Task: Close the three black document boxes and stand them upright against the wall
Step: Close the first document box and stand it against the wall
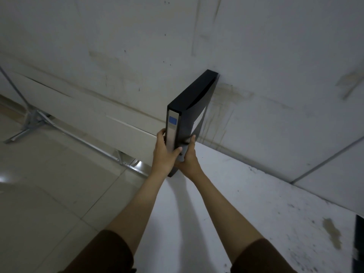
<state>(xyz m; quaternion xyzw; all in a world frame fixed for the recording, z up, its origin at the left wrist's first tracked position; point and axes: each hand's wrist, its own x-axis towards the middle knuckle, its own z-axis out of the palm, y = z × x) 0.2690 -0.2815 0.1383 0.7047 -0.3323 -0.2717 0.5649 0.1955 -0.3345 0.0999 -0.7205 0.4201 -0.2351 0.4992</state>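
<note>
Scuffed grey-white wall panels (137,46) are filling the upper half of the view, with a white tabletop (246,194) running along their foot and pale floor tiles (39,194) lying off at eight o'clock. One slim black plastic document box (192,107), closed and with a grey spine label carrying a blue patch, is standing on its narrow edge at the table's twelve o'clock end, its far corner touching or nearly touching the wall. Both hands are gripping its near lower end: the left hand (164,154) is wrapping around the spine side, and the right hand (188,156) is pressing on the opposite face, so the box is being clamped between them. By the look of it, this first box is shut and being settled upright, though not yet released. A dark object (358,241) is showing at the frame's four o'clock edge; whether it is another box is unclear. No third box is appearing, so most of the job seems to be remaining.
</note>
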